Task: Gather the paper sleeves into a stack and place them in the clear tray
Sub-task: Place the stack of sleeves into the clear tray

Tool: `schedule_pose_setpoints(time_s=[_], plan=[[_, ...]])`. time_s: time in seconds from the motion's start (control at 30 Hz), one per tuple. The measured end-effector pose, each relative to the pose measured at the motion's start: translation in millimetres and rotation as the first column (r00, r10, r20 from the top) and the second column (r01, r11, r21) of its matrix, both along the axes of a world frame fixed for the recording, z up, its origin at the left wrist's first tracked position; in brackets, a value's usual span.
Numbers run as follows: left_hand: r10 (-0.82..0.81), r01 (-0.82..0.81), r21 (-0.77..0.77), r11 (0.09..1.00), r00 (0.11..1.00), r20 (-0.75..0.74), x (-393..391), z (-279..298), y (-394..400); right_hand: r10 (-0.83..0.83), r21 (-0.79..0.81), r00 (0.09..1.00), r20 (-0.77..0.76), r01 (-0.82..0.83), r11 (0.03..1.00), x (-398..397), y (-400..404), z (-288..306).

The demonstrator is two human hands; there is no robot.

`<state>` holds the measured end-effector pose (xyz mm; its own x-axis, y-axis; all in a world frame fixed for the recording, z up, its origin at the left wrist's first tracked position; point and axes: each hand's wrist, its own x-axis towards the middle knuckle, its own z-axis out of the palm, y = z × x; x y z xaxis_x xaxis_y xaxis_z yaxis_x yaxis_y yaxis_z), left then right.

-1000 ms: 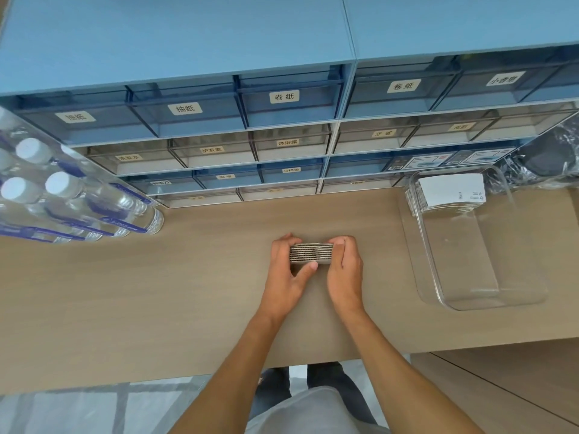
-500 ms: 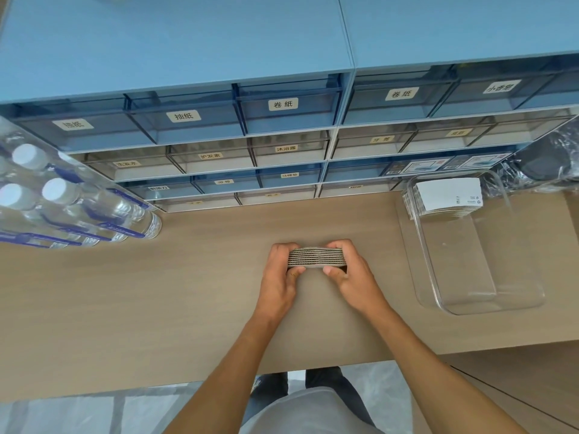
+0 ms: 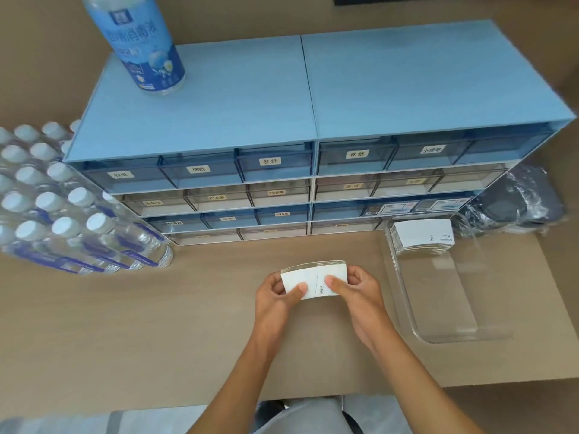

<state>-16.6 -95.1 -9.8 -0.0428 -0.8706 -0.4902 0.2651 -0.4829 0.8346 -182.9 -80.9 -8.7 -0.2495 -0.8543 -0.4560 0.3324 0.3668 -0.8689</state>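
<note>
A stack of white paper sleeves is held over the middle of the wooden table, its broad white face turned up toward me. My left hand grips its left end with the thumb on top. My right hand grips its right end the same way. The clear tray lies on the table to the right of my hands. Another stack of white sleeves rests in the tray's far end; the near part of the tray holds nothing.
A blue drawer cabinet with labelled drawers stands along the back. A blue-labelled bottle stands on its top left. A wrapped pack of water bottles lies at the left. A dark plastic-wrapped bundle sits behind the tray.
The stack was edge-up between my hands; now it is tilted so its white face shows. My head has risen, so the cabinet top and the bottle on it have come into view.
</note>
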Motion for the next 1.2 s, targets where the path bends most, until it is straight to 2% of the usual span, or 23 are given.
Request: schedule_pose_setpoints(time_s=[0.1, 0.3, 0.37, 0.47, 0.57, 0.73, 0.87, 0.93, 1.07, 1.2], plan=[[0.04, -0.04, 0.006, 0.999, 0.996, -0.083, -16, 16, 7, -0.035, -0.009, 0.998, 0.049, 0.036, 0.999, -9, 6, 14], [0.051, -0.056, -0.033, 0.998, 0.988, -0.147, -48, 47, 8, -0.172, -0.044, 0.97, 0.174, 0.182, 0.982, -24, 15, 41], [0.051, -0.055, -0.021, 0.998, 0.985, -0.162, -61, 56, 7, -0.246, -0.045, 0.934, 0.26, 0.266, 0.963, -29, 19, 50], [0.018, -0.016, 0.014, 1.0, 0.985, -0.174, -87, 64, 7, -0.352, 0.008, 0.834, 0.425, 0.385, 0.923, -41, 32, 58], [-0.043, 0.052, 0.038, 0.998, 0.975, -0.217, -118, 70, 12, -0.393, 0.055, 0.77, 0.503, 0.425, 0.903, -60, 48, 65], [-0.062, 0.096, 0.126, 0.987, 0.967, -0.247, -167, 78, 26, -0.516, 0.102, 0.701, 0.493, 0.542, 0.834, -94, 64, 68], [0.044, 0.01, 0.238, 0.971, 0.975, -0.217, -210, 77, 34, -0.586, 0.152, 0.669, 0.457, 0.59, 0.793, -125, 61, 62], [0.12, -0.056, 0.308, 0.95, 0.974, -0.192, -232, 74, 38, -0.598, 0.181, 0.676, 0.431, 0.585, 0.791, -141, 58, 57], [0.276, -0.093, 0.516, 0.852, 0.917, -0.289, -270, 65, 43, -0.578, 0.274, 0.72, 0.384, 0.509, 0.816, -169, 48, 43], [0.401, -0.186, 0.615, 0.766, 0.887, -0.231, -288, 47, 41, -0.556, 0.391, 0.773, 0.304, 0.431, 0.813, -184, 37, 25]])
